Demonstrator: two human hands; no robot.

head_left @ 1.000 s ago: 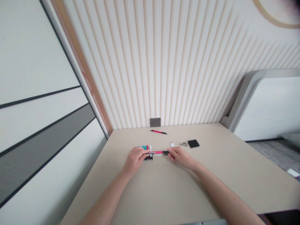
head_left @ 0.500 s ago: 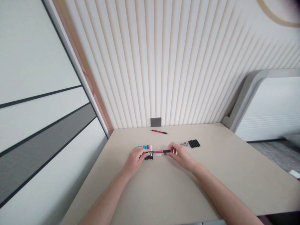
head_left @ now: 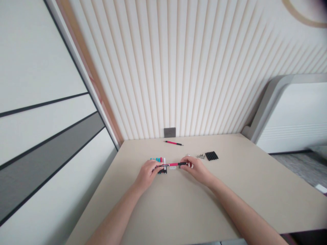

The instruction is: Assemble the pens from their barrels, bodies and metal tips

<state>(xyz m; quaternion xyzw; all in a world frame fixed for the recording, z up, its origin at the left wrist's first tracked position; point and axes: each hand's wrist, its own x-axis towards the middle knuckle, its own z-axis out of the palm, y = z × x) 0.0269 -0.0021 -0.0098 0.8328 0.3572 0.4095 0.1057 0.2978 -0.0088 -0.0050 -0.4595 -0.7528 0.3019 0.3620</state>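
Note:
A pink and black pen [head_left: 173, 164] is held level just above the beige table [head_left: 178, 204], between both hands. My left hand [head_left: 148, 173] is closed on its left end. My right hand [head_left: 194, 169] pinches its black right end with fingers curled. Under and behind the left end lies a row of pen barrels [head_left: 159, 160] in teal, pink, black and white. A small white part [head_left: 173, 167] lies on the table below the pen.
A second pink pen [head_left: 173, 143] lies near the wall under a grey wall socket [head_left: 169, 132]. Several black pen sleeves [head_left: 211, 156] and small metal bits [head_left: 200, 156] sit right of my right hand. A white bed frame [head_left: 288, 112] stands at the right.
My right hand has slid slightly along the black end of the pen, and the pen has lifted a little. The left hand has stayed in place.

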